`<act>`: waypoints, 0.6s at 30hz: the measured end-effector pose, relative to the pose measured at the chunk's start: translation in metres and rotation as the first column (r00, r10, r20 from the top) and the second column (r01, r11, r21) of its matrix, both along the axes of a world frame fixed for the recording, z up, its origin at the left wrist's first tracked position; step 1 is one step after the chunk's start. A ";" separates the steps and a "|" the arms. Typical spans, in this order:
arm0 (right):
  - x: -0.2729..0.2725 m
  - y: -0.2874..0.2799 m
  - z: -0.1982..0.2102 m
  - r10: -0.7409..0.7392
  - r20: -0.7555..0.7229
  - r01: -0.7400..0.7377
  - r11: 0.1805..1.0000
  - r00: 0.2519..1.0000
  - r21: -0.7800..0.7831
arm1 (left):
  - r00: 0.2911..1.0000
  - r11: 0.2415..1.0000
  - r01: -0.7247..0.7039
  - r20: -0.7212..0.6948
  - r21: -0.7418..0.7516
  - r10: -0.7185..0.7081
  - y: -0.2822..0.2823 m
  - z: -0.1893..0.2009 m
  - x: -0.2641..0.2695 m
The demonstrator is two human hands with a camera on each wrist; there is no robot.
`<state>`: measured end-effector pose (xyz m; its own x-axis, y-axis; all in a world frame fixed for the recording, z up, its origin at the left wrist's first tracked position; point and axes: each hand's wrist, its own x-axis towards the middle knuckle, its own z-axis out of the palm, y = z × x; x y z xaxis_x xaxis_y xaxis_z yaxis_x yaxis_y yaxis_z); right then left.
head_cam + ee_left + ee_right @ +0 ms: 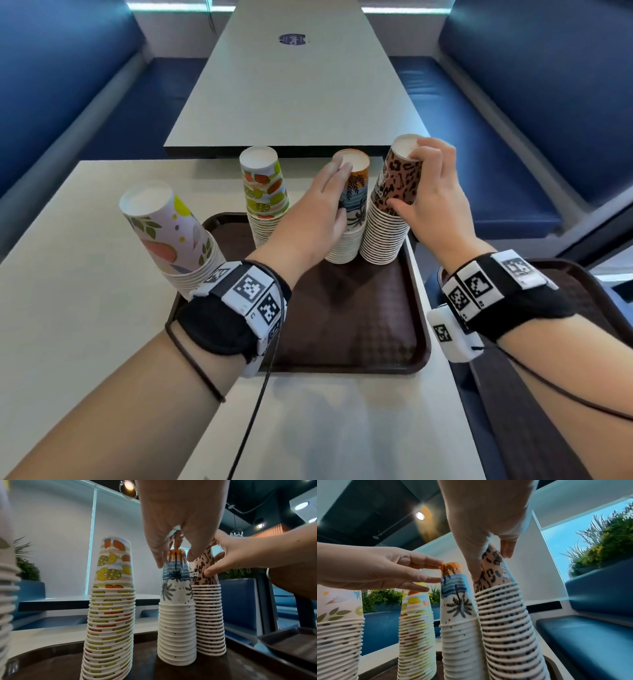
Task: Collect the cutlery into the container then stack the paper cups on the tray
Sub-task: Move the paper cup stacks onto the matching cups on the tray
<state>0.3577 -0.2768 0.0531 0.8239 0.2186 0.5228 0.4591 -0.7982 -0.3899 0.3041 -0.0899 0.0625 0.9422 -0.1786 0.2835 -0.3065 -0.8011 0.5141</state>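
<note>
Four stacks of upside-down paper cups stand on a brown tray (342,325). At the near left is a leaf-print stack (171,233), behind it a fruit-print stack (263,192), then a palm-print stack (356,209) and a leopard-print stack (394,185) side by side at the back right. My left hand (342,192) touches the top of the palm-print stack (453,588) with straight fingers (436,566). My right hand (406,180) grips the top leopard-print cup (204,568), thumb on its side and fingers curled over its base. No cutlery or container is in view.
The tray lies on a light table (85,308), with its right edge near the table's edge. A second brown tray (582,291) sits to the right under my right wrist. A second table (294,85) stands beyond, with blue benches (513,154) on both sides.
</note>
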 end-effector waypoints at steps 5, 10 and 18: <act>-0.019 0.026 0.027 -0.026 0.149 0.030 0.999 0.988 -0.022 | 0.935 0.962 -0.046 0.326 -0.269 0.136 0.015 0.010 -0.054; -0.029 0.099 0.069 0.199 0.110 -0.190 0.978 0.974 -0.091 | 0.630 0.872 -0.405 0.608 -0.274 0.484 0.049 0.001 -0.100; 0.000 0.194 0.052 0.216 -0.343 -0.332 0.886 0.914 -0.325 | 0.660 0.729 -0.668 0.335 -0.148 0.673 0.096 -0.019 -0.110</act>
